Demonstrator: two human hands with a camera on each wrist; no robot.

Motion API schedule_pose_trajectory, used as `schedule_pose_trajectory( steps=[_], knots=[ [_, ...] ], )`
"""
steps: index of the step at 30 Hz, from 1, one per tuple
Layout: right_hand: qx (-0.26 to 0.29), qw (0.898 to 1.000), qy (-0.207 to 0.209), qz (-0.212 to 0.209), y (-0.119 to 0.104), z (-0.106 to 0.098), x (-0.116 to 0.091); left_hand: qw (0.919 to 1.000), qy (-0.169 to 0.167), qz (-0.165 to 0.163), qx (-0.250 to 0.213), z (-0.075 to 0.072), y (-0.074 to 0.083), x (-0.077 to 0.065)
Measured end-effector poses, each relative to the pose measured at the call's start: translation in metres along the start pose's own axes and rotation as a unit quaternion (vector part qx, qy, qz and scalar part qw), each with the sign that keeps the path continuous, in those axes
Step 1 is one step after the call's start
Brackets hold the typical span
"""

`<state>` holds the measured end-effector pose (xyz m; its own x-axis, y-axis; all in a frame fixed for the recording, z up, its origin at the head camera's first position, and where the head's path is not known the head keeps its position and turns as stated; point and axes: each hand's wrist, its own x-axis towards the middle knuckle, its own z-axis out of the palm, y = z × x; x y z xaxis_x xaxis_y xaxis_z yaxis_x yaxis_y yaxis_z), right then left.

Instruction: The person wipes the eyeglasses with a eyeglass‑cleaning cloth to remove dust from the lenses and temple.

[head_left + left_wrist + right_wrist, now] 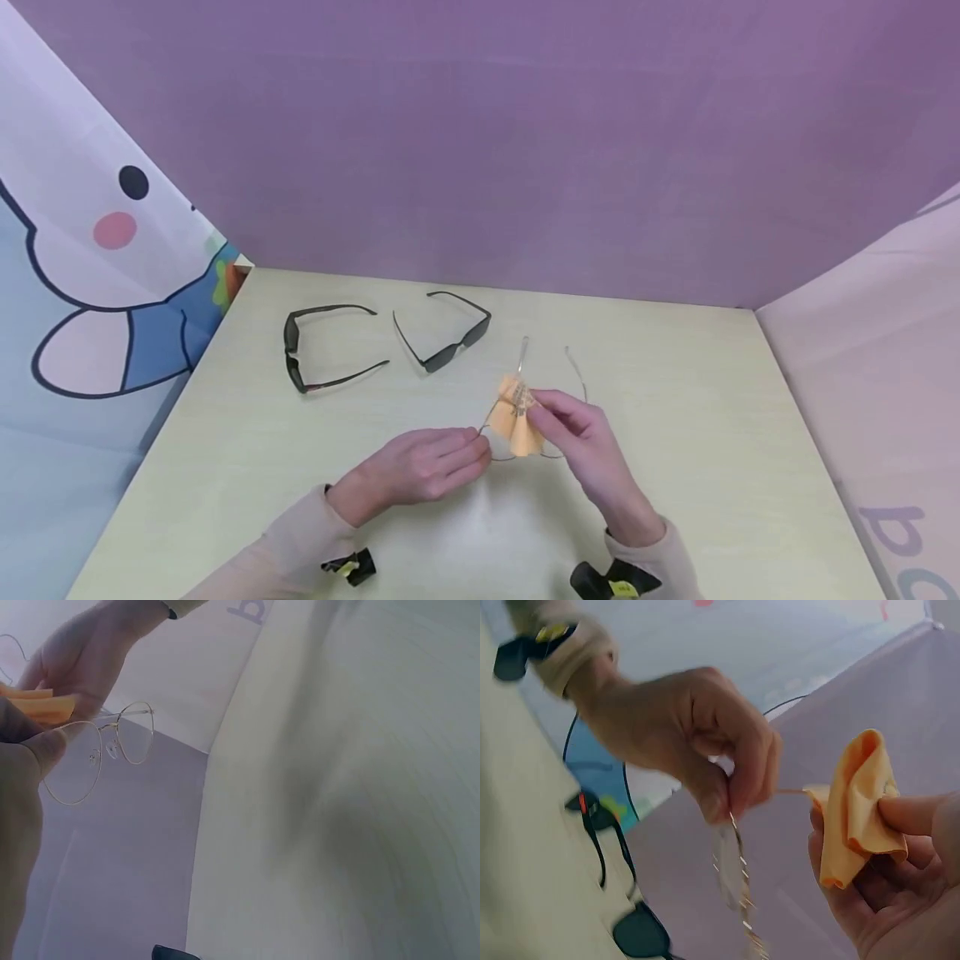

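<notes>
A pair of thin gold wire-rimmed glasses (135,735) with clear lenses is held up over the table, seen best in the left wrist view. My left hand (427,467) pinches the frame at the left corner, where lens and temple meet. My right hand (588,442) grips a small orange cloth (513,417) between thumb and fingers, dark print showing on it. The cloth is folded round the left temple, whose tip sticks out beyond it. In the right wrist view the folded cloth (862,817) hides part of that temple. The other temple points away behind my right hand.
Two pairs of black sunglasses lie unfolded toward the back left of the pale table (712,467): one pair (292,350) at the far left, the other pair (442,357) nearer the middle. A purple wall (525,167) and printed side panels enclose the table.
</notes>
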<state>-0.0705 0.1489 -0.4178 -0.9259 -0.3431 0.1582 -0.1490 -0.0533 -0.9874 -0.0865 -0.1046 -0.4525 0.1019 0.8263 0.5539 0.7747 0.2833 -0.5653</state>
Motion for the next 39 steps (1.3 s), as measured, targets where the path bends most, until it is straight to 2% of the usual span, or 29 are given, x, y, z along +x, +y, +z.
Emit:
schedule_pose_trajectory(
  steps=[2,3,4,5,6,7,9,11,12,13,14,16,19,23,26,28,31,35,36,39],
  knots=[
    [-0.046,0.998,0.019,-0.043,-0.003,-0.002,-0.003,1.0,0.005,-0.006,-0.002,0.0,0.0,-0.003],
    [-0.077,0.994,0.031,-0.078,-0.003,-0.003,-0.004,0.9999,0.008,-0.008,-0.001,0.0,0.0,-0.004],
    [-0.111,0.986,0.045,-0.118,-0.004,-0.005,-0.003,0.9999,0.009,-0.01,-0.001,0.0,0.0,-0.005],
    [-0.149,0.974,0.061,-0.161,-0.003,-0.006,-0.002,0.9999,0.011,-0.011,0.0,0.0,0.001,-0.006],
    [-0.194,0.956,0.078,-0.205,-0.002,-0.008,0.0,0.9998,0.013,-0.011,0.001,0.0,0.001,-0.007],
    [-0.245,0.933,0.098,-0.246,0.0,-0.01,0.003,0.9998,0.015,-0.01,0.002,0.001,0.001,-0.008],
    [-0.341,0.875,0.138,-0.314,0.004,-0.014,0.009,0.9998,0.019,-0.006,0.003,0.001,0.001,-0.009],
    [-0.407,0.825,0.17,-0.352,0.008,-0.018,0.015,0.9997,0.024,0.001,0.004,0.002,0.002,-0.008],
    [-0.43,0.807,0.182,-0.362,0.01,-0.02,0.017,0.9996,0.026,0.008,0.006,0.002,0.002,-0.007],
    [-0.446,0.793,0.192,-0.367,0.011,-0.022,0.019,0.9995,0.028,0.012,0.008,0.002,0.002,-0.006],
    [-0.456,0.785,0.201,-0.367,0.011,-0.023,0.02,0.9994,0.029,0.016,0.009,0.002,0.003,-0.004],
    [-0.464,0.78,0.214,-0.361,0.012,-0.025,0.022,0.9992,0.031,0.023,0.013,0.003,0.004,-0.002],
    [-0.459,0.784,0.227,-0.351,0.014,-0.025,0.022,0.9993,0.033,0.013,0.009,0.003,0.005,-0.001],
    [-0.43,0.804,0.233,-0.338,0.022,-0.029,0.015,0.9988,0.045,-0.018,0.005,0.002,0.003,-0.004],
    [-0.412,0.823,0.216,-0.326,0.026,-0.035,0.009,0.9982,0.053,-0.029,0.004,0.001,0.001,-0.006],
    [-0.412,0.828,0.2,-0.324,0.028,-0.041,0.007,0.9981,0.055,-0.028,-0.001,0.001,0.001,-0.007],
    [-0.418,0.828,0.189,-0.323,0.029,-0.049,0.008,0.998,0.058,-0.025,-0.007,0.002,0.002,-0.008],
    [-0.434,0.818,0.191,-0.326,0.029,-0.056,0.012,0.998,0.058,-0.023,-0.01,0.002,0.003,-0.007],
    [-0.44,0.816,0.182,-0.328,0.03,-0.056,0.012,0.998,0.058,-0.024,-0.011,0.002,0.003,-0.007],
    [-0.456,0.82,0.114,-0.326,0.035,-0.055,0.008,0.9977,0.059,-0.032,-0.009,0.0,0.001,-0.008]
  ],
)
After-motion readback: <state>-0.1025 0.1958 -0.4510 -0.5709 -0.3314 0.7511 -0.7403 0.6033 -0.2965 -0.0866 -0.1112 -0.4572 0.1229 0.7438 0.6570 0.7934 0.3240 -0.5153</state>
